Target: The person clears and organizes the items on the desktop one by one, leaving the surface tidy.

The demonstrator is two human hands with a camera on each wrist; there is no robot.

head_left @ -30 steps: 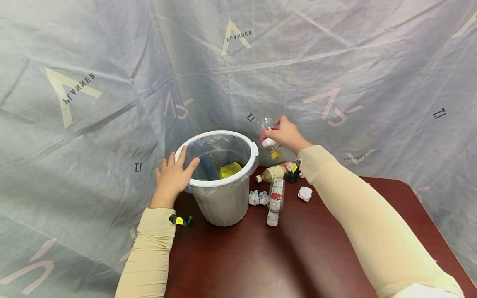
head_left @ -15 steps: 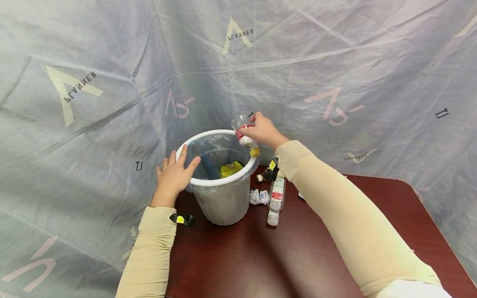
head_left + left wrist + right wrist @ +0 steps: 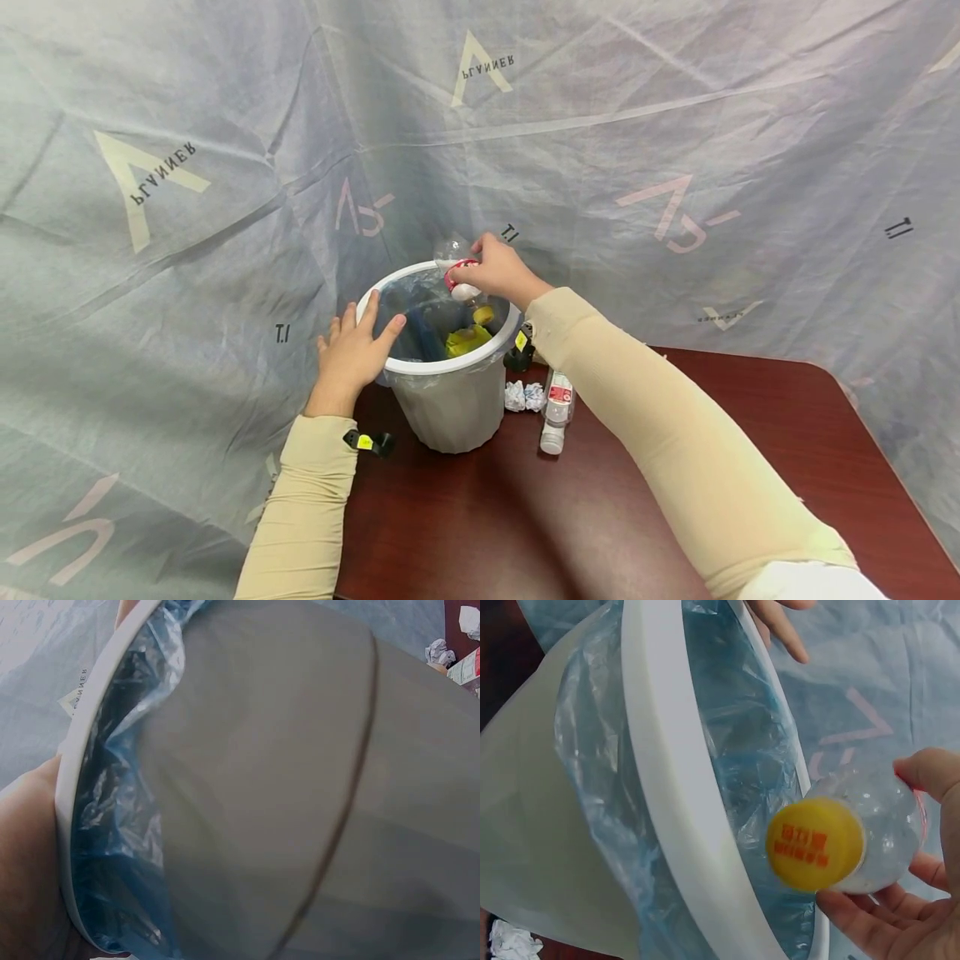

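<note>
A grey trash bin (image 3: 448,412) with a white rim and a bluish plastic liner (image 3: 739,735) stands on the table. My left hand (image 3: 351,354) rests at the rim's left side, fingers spread and straight. In my right hand (image 3: 501,268) is a transparent plastic bottle (image 3: 457,277) with a red label, tilted cap-down over the bin's mouth. Its yellow cap (image 3: 815,844) points toward the right wrist camera, with thumb and fingers around the bottle's body. Inside the bin shows a crumpled yellow item (image 3: 467,341).
Right of the bin, crumpled paper balls (image 3: 523,397) lie beside another transparent bottle (image 3: 557,412) with a white cap. My right forearm hides part of the dark red tabletop (image 3: 750,392) behind them. Grey printed sheeting (image 3: 600,125) hangs close behind the bin and table.
My right hand has carried the bottle leftward from beside the bin to over its mouth. The right forearm now covers a bottle and paper seen earlier. My left hand has stayed at the rim.
</note>
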